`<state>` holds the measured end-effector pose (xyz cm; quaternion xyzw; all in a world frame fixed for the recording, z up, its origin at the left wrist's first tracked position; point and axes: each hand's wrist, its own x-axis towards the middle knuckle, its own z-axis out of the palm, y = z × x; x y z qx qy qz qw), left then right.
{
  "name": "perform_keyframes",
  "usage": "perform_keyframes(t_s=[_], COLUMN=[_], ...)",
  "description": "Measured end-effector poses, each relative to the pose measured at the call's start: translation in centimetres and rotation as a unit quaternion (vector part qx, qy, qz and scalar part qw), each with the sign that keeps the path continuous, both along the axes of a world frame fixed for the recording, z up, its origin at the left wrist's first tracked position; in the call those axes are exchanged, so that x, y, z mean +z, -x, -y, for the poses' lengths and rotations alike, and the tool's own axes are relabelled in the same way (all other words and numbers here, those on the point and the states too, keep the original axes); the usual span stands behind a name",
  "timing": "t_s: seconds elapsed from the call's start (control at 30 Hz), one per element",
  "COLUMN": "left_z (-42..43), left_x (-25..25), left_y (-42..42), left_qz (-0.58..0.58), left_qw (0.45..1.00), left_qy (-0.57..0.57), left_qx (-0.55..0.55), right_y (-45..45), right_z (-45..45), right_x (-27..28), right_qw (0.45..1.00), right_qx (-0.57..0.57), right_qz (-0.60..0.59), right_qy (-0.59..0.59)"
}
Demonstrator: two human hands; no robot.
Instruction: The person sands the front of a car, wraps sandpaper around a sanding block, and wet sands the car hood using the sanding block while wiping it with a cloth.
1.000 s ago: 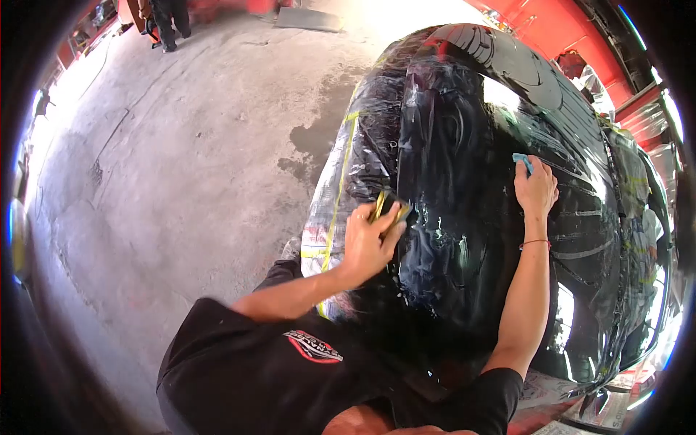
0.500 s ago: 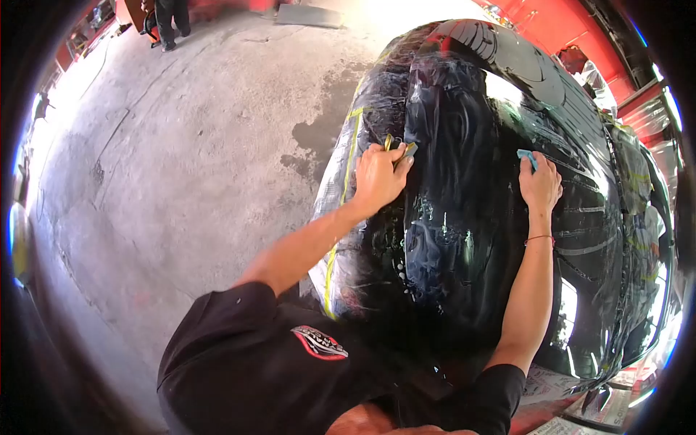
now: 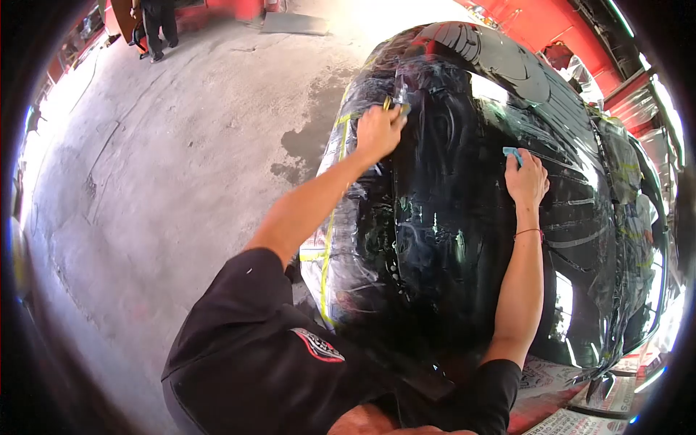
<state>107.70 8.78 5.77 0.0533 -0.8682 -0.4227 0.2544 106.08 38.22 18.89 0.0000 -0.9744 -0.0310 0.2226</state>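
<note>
A glossy black car body [image 3: 442, 174], wet and streaked, fills the middle. My left hand [image 3: 379, 133] is closed on a small yellow and grey pad [image 3: 404, 109] at the body's left edge, by the seam. My right hand [image 3: 528, 180] pinches a light blue piece [image 3: 512, 154] over the dark panel, further right. Yellow tape [image 3: 328, 246] and plastic-covered paper [image 3: 313, 254] run along the car's left side. The palms and most of the pad in my left hand are hidden.
Grey concrete floor [image 3: 188, 167] with a dark wet patch [image 3: 297, 148] lies left of the car. A person [image 3: 157, 25] in dark trousers stands at the top left, near a flat grey panel [image 3: 296, 24]. Printed paper [image 3: 580, 423] lies at the lower right.
My left hand has travelled up along the car's left edge with the pad. My right hand stays at nearly the same place on the panel. The view has shifted slightly.
</note>
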Motion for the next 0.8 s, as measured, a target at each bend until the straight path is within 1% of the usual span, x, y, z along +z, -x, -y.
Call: perform_keyframes(t_s=[0.03,0.07,0.1,0.13,0.17,0.2,0.27,0.33,0.4,0.43,0.5,0.53,0.57,0.6,0.63,0.67,0.73,0.77,0.8], left_z=[-0.6,-2.0,-3.2,-4.2,-4.7,-4.4,-2.4,-1.4,-1.3,-1.5,-3.4,-4.8,-6.8,-7.8,-7.3,-6.5,-4.3,-3.0,-2.3], left_x=[0.2,-0.3,-1.1,-1.5,-1.6,-1.6,-0.5,-0.5,0.9,0.5,2.3,2.0,0.1,-0.1,0.6,1.5,1.5,2.2,3.1], left_y=[-2.9,-7.8,-12.4,-16.4,-18.9,-17.6,-11.0,-1.9,0.9,0.7,-6.4,-10.8,-15.7,-18.9,-18.0,-15.2,-5.0,0.0,3.1], left_qz=[0.026,-0.066,-0.171,-0.173,-0.137,-0.136,-0.174,-0.165,-0.087,-0.1,-0.097,-0.199,-0.179,-0.147,-0.144,-0.147,-0.159,-0.132,-0.106], left_qw=[1.0,0.997,0.983,0.981,0.986,0.987,0.978,0.984,0.994,0.993,0.99,0.937,0.971,0.97,0.974,0.974,0.975,0.984,0.99], left_qy=[0.003,0.029,0.02,-0.011,-0.006,-0.006,0.017,0.022,-0.008,-0.025,0.063,0.282,0.066,-0.027,0.025,0.077,0.147,0.104,0.062], left_qx=[-0.015,-0.03,-0.056,-0.082,-0.089,-0.091,-0.112,-0.062,-0.06,-0.06,-0.076,-0.055,-0.147,-0.194,-0.172,-0.151,-0.057,-0.061,-0.068], right_y=[0.1,0.5,0.1,-0.1,0.0,0.0,0.0,-0.2,-0.1,-0.1,-0.1,0.3,0.1,-0.2,-0.4,-0.4,-0.3,0.0,0.0], right_z=[-0.1,-0.1,0.4,0.6,0.6,0.5,0.7,0.8,0.6,0.6,0.4,0.6,0.7,0.7,0.8,0.8,0.5,0.2,0.3], right_x=[-0.3,-0.5,-0.2,-0.4,-0.3,-0.3,-0.3,-0.1,0.0,0.0,-0.4,-0.1,-0.1,-0.3,-0.3,-0.5,-0.5,-0.9,-0.3], right_qw=[1.0,1.0,1.0,1.0,1.0,1.0,1.0,1.0,1.0,1.0,0.999,0.999,0.999,0.999,0.999,0.999,0.999,0.998,0.997], right_qx=[0.004,0.008,0.001,-0.003,0.004,0.014,0.013,0.008,0.01,0.015,0.026,0.023,0.022,0.019,0.019,0.01,0.029,0.035,0.027], right_qz=[-0.005,-0.011,-0.003,0.004,-0.004,-0.013,-0.02,-0.016,-0.022,-0.025,-0.03,-0.036,-0.037,-0.034,-0.037,-0.035,-0.043,-0.06,-0.066], right_qy=[-0.002,-0.002,-0.009,-0.005,-0.004,-0.007,0.0,-0.004,0.0,-0.005,-0.009,0.003,-0.003,-0.009,-0.013,-0.003,0.005,0.005,0.013])
